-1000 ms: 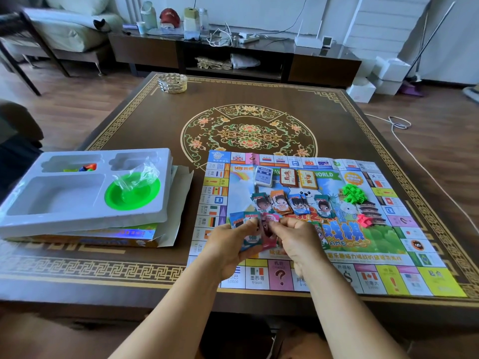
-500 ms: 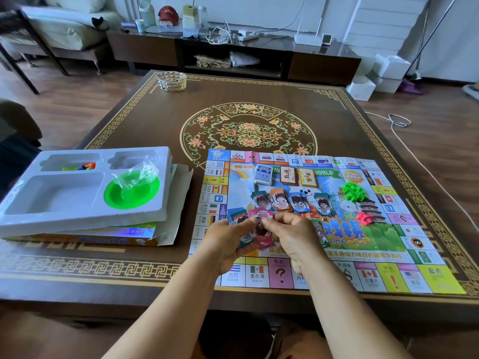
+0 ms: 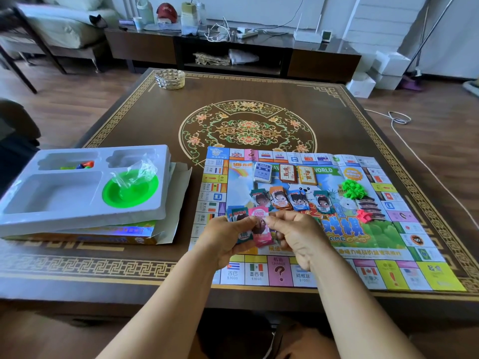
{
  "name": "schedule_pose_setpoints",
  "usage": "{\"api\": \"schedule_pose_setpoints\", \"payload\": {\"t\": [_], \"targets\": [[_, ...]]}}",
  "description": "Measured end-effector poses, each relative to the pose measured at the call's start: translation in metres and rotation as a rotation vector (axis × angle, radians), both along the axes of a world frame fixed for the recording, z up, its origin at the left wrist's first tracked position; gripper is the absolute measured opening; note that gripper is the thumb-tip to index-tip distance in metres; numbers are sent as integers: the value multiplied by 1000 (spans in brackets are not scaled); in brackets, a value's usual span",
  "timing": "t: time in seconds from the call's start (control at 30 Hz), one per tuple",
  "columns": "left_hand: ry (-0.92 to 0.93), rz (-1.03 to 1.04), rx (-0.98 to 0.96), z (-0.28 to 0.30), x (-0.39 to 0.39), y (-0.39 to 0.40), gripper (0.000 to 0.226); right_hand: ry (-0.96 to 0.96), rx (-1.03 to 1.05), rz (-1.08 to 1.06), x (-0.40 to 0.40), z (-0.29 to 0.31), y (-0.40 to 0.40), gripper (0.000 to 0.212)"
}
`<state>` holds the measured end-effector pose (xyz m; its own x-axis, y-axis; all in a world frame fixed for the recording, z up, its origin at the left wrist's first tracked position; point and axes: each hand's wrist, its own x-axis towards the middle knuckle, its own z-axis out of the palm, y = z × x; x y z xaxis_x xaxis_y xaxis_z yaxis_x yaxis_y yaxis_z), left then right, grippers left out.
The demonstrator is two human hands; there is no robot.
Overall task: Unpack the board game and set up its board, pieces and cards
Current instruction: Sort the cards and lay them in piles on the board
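Two hands meet over the near left part of the board (image 3: 324,255), which lies flat on the near right part of the table (image 3: 259,94), its near edge close to the table's near edge. We see a border of flag squares on the board and a cartoon picture in its middle. Along its far side sit three card decks (image 3: 285,173) in a row, and just nearer than them four small piles of play notes (image 3: 290,199), each printed with a cartoon face. A heap of green pieces (image 3: 353,189) and a smaller heap of pink pieces (image 3: 364,215) lie toward the board's right side.

Our left hand (image 3: 228,239) curls its fingers round a fanned bundle of notes (image 3: 242,224), blue-green ones marked 100. Our right hand (image 3: 298,234) is curled too, its fingertips pinching a pink note (image 3: 260,224) at the front of that bundle, so both hands touch the same stack.

At the table's near left corner a white tray (image 3: 51,193) rests on top of the box (image 3: 103,235), apart from the board. One tray hollow holds a green dish (image 3: 131,189) with a clear bag (image 3: 137,172) on it; another holds a few small coloured bits (image 3: 83,165). A glass dish (image 3: 169,78) stands at the far left edge. Bare table runs from the board's far edge to the table's far edge, and a narrow bare strip separates box and board.
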<state>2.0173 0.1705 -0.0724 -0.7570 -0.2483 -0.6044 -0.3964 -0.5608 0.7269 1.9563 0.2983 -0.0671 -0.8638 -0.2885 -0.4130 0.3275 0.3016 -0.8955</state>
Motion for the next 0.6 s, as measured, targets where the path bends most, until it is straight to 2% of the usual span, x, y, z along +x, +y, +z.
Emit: {"api": "schedule_pose_setpoints", "payload": {"t": [0.13, 0.2, 0.27, 0.47, 0.6], "targets": [[-16, 28, -30, -5, -2, -2, 21, 232, 205, -22, -7, -4, -3, 14], [-27, 65, -33, -7, -2, -7, 22, 344, 374, 7, -14, -7, -4, 13], [-53, 94, -37, -10, -1, -11, 17, 389, 496, 68, -19, -11, -8, 12], [-64, 121, -22, -12, -2, -13, 11, 429, 654, 138, -13, -25, -24, 8], [-47, 93, -46, -14, -1, -10, 8, 572, 807, 158, -5, -28, -23, 14]]}}
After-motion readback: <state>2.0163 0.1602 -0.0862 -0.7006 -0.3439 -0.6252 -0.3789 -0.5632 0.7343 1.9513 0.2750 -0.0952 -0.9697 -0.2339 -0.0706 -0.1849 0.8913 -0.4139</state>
